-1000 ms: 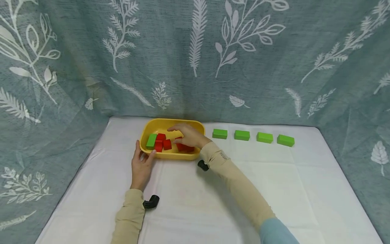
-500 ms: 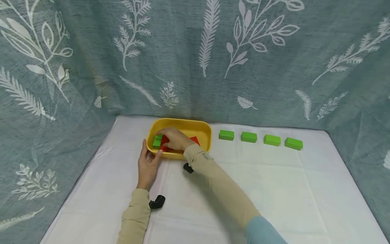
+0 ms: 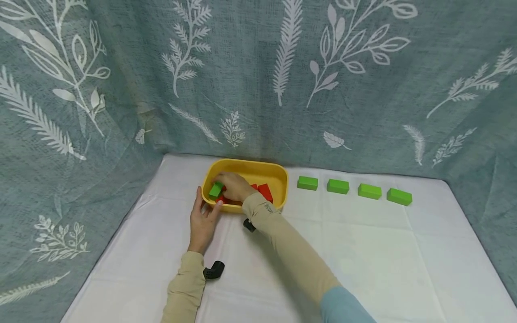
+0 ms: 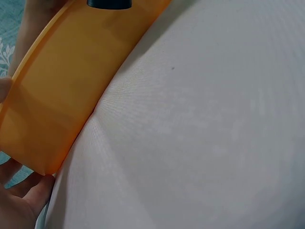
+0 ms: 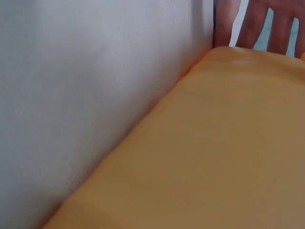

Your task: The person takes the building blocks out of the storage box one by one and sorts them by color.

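Note:
A yellow plastic tub stands at the back of the table in the head view. My left hand holds its near left corner, thumb at the front rim and fingers along the end wall. In the left wrist view, left fingers meet the bottom corner of the tub. My right hand reaches inside and pinches a green block, which sits tilted at the tub's left end. Red blocks lie in the tub, some partly hidden by the right hand. The right wrist view shows mostly the tub's outer wall.
Several green blocks stand spaced in a row on the white cloth, right of the tub. Patterned grey-green fabric hangs behind the table. A black wrist camera juts from the left sleeve.
My right hand has moved left across the tub to the green block, which has turned and tilted. The left hand keeps its place on the corner. The head view has shifted slightly.

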### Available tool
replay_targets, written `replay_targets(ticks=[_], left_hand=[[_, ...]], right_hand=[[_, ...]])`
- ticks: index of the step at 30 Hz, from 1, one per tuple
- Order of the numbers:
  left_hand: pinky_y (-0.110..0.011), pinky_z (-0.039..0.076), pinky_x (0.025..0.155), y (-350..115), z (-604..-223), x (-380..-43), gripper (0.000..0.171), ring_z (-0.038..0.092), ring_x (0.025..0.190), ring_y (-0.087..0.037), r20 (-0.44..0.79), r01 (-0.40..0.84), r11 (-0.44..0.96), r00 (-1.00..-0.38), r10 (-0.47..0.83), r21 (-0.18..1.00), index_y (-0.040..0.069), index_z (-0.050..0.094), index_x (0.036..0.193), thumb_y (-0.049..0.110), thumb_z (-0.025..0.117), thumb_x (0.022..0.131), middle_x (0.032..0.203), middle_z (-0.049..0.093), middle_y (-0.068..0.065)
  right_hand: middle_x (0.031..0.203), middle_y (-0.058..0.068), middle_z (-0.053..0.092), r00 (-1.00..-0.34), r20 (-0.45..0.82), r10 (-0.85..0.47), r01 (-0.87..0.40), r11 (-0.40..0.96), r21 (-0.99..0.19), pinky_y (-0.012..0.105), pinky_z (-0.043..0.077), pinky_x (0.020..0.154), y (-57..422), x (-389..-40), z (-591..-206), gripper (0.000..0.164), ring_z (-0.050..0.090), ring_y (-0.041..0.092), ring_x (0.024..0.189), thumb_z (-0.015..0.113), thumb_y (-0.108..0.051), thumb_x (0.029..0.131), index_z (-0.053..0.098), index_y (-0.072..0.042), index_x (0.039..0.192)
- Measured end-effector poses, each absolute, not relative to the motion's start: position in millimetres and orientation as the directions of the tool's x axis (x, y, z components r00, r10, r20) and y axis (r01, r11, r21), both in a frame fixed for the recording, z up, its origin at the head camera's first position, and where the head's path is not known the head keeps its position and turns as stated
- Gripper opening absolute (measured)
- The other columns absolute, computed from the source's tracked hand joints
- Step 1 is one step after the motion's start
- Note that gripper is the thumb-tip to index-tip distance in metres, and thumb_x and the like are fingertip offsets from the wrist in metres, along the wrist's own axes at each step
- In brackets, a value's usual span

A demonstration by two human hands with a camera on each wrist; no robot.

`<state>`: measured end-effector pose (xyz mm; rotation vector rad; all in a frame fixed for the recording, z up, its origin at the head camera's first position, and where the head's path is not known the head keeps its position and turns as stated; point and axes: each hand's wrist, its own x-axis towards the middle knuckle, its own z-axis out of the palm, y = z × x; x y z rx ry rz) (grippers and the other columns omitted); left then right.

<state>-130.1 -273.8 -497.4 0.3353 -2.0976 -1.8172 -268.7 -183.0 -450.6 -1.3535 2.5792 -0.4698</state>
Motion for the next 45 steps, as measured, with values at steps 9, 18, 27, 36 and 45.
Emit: replay_targets(ticks=[9,18,27,36,45], left_hand=[[-0.039,0.034,0.114,-270,-497,-129,0.085,0.028,0.144,-0.027,0.082,0.018,0.165,-0.918,-0.388,0.986,0.013,0.009,0.159,0.026,0.064,0.096,0.163,0.014,-0.007],[-0.037,0.036,0.111,-273,-496,-128,0.086,0.031,0.143,-0.028,0.068,-0.003,0.178,-0.916,-0.396,0.984,0.015,0.009,0.159,0.031,0.064,0.096,0.162,0.016,-0.007],[-0.04,0.034,0.113,-264,-464,-121,0.082,0.028,0.143,-0.032,0.02,-0.04,0.146,-0.923,-0.385,0.988,0.007,0.007,0.158,0.017,0.062,0.097,0.162,0.012,-0.013],[-0.04,0.033,0.114,-266,-473,-123,0.084,0.027,0.144,-0.029,0.003,-0.063,0.145,-0.91,-0.414,0.987,0.011,0.009,0.158,0.019,0.064,0.096,0.163,0.012,-0.01],[-0.035,0.036,0.112,-267,-492,-130,0.086,0.031,0.143,-0.026,0.023,-0.058,0.172,-0.899,-0.436,0.983,0.022,0.009,0.159,0.029,0.066,0.095,0.163,0.015,-0.004]], right_hand=[[0.132,0.008,0.059,-0.536,-0.006,-0.844,-0.775,0.495,-0.392,0.025,0.047,0.102,-166,-273,-443,0.046,0.057,0.019,0.117,0.066,0.001,0.091,0.058,-0.008,0.135],[0.12,0.01,0.063,-0.527,0.069,-0.847,-0.7,0.386,-0.601,0.021,0.051,0.093,-154,-276,-437,0.051,0.06,0.021,0.111,0.073,-0.004,0.087,0.056,-0.004,0.136],[0.122,0.013,0.063,-0.571,0.097,-0.816,-0.648,0.374,-0.663,0.029,0.052,0.096,-126,-276,-429,0.049,0.06,0.024,0.111,0.07,-0.003,0.089,0.055,-0.001,0.136],[0.13,0.017,0.06,-0.593,0.127,-0.795,-0.623,0.352,-0.698,0.034,0.05,0.099,-92,-284,-431,0.047,0.059,0.027,0.111,0.067,0.001,0.09,0.055,0.001,0.135],[0.13,0.016,0.06,-0.634,0.135,-0.762,-0.618,0.394,-0.68,0.036,0.051,0.098,-65,-289,-430,0.045,0.059,0.026,0.111,0.067,-0.002,0.092,0.056,-0.001,0.136]])
